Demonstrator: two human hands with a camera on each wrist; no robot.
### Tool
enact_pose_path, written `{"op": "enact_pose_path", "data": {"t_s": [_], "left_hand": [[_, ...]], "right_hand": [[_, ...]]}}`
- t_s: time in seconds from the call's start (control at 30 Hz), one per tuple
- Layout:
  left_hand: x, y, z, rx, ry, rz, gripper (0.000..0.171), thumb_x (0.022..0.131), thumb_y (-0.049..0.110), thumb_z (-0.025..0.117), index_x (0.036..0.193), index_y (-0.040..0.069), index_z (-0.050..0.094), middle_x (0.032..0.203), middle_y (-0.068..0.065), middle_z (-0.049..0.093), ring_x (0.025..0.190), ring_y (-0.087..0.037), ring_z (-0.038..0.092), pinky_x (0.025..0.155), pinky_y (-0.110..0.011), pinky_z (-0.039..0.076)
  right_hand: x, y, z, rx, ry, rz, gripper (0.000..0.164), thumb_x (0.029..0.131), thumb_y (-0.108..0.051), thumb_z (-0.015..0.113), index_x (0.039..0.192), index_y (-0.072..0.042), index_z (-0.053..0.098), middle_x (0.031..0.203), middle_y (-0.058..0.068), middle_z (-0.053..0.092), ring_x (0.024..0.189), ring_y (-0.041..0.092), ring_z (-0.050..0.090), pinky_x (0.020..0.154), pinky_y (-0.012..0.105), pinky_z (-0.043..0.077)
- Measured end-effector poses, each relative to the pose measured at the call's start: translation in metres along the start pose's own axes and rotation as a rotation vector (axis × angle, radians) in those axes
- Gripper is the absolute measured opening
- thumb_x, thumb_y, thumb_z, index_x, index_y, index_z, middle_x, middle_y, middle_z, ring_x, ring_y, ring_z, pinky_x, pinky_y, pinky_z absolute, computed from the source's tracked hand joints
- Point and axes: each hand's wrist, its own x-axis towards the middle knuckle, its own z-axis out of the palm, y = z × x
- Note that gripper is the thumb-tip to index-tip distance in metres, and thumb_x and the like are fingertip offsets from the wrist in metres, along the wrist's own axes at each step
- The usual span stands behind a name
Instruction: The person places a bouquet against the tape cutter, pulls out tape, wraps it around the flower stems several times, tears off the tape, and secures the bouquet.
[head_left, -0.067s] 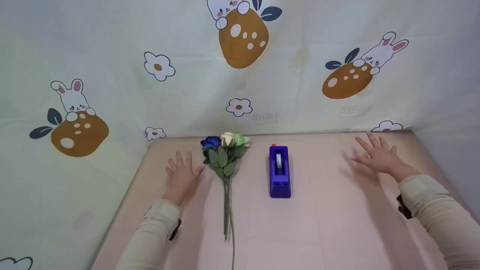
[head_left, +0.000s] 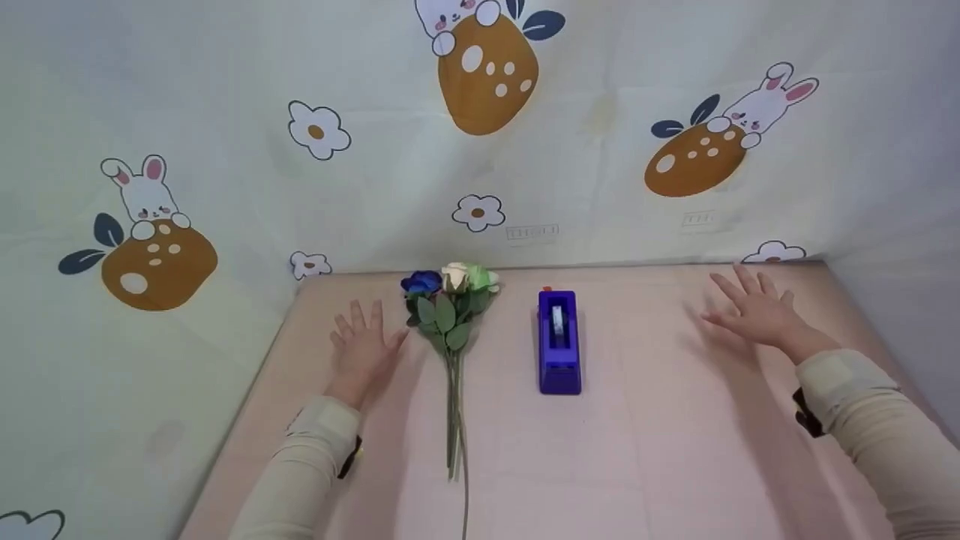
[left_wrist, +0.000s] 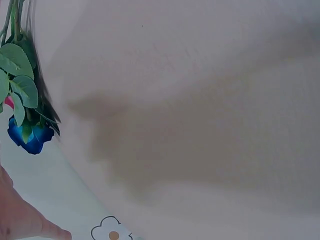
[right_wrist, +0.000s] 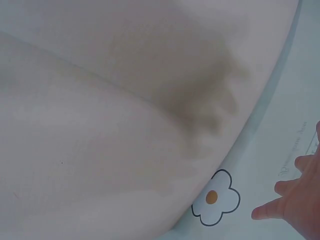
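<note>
A bunch of flowers (head_left: 450, 315) lies on the table with its blue, cream and green heads toward the back wall and its long stems toward the front. To its right stands a blue tape dispenser (head_left: 560, 375) with a roll of tape inside. My left hand (head_left: 364, 356) hovers just left of the flowers, fingers spread and holding nothing. Far to the right of the dispenser, my right hand (head_left: 765, 319) is held above the table, its fingers also spread and bare. In the left wrist view, the blue flower (left_wrist: 31, 135) shows near my fingers.
A pale pink cloth covers the table (head_left: 600, 465). White sheeting (head_left: 375, 195) printed with rabbits and flowers hangs at the back and both sides, meeting the table's edges. One flower stem runs out past the bottom of the head view.
</note>
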Motion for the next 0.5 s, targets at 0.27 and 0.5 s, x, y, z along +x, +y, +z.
{"op": "enact_pose_path", "data": {"t_s": [0.27, 0.5], "left_hand": [[0.0, 0.002, 0.002, 0.007, -0.004, 0.009, 0.076, 0.093, 0.054, 0.035, 0.147, 0.012, 0.004, 0.149, -0.025, -0.008, 0.132, -0.052, -0.008, 0.104, -0.063, 0.003], [0.001, 0.003, 0.004, -0.006, -0.024, -0.004, 0.079, 0.093, 0.053, 0.037, 0.146, 0.004, 0.006, 0.15, -0.024, -0.004, 0.134, -0.048, -0.006, 0.105, -0.062, 0.002]], "right_hand": [[-0.002, -0.006, -0.007, -0.037, 0.046, -0.006, 0.087, 0.086, -0.062, 0.042, 0.147, -0.012, 0.004, 0.148, 0.028, -0.003, 0.129, 0.057, -0.002, 0.089, 0.076, -0.005], [0.007, -0.078, -0.008, 0.031, 0.277, -0.174, 0.082, 0.088, -0.041, 0.057, 0.144, -0.001, 0.014, 0.147, 0.027, 0.012, 0.132, 0.049, 0.013, 0.101, 0.065, 0.009]]}}
